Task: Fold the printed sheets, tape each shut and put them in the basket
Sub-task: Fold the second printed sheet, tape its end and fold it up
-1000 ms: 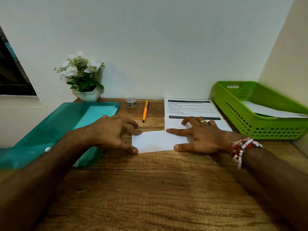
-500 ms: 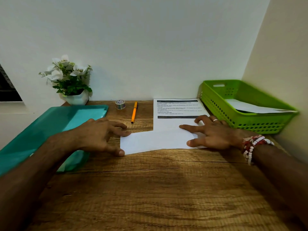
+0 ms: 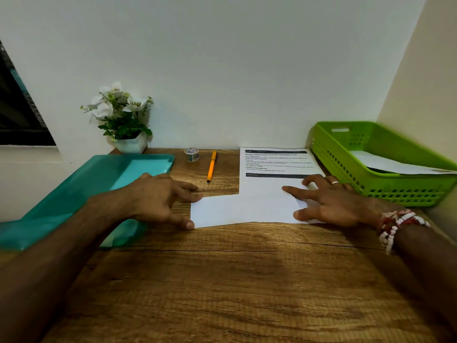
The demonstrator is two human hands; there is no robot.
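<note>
A folded white sheet [image 3: 243, 210] lies flat on the wooden desk [image 3: 222, 280], blank side up. My left hand [image 3: 160, 199] touches its left edge with thumb and fingertips. My right hand [image 3: 329, 200] rests on its right end, fingers spread flat. Behind it lies a printed sheet [image 3: 274, 164], text up, partly overlapped by the folded one. The green basket [image 3: 376, 184] stands at the right against the wall with a white folded sheet [image 3: 390, 165] inside. A small roll of tape [image 3: 191, 154] stands near the back wall.
An orange pen [image 3: 212, 166] lies beside the tape. A teal plastic folder [image 3: 81, 191] covers the desk's left side. A white pot of flowers [image 3: 123, 120] stands at the back left. Walls close the desk at the back and right.
My right hand has slid rightwards along the folded sheet. My left hand stays at the sheet's left edge. The camera view has shifted slightly.
</note>
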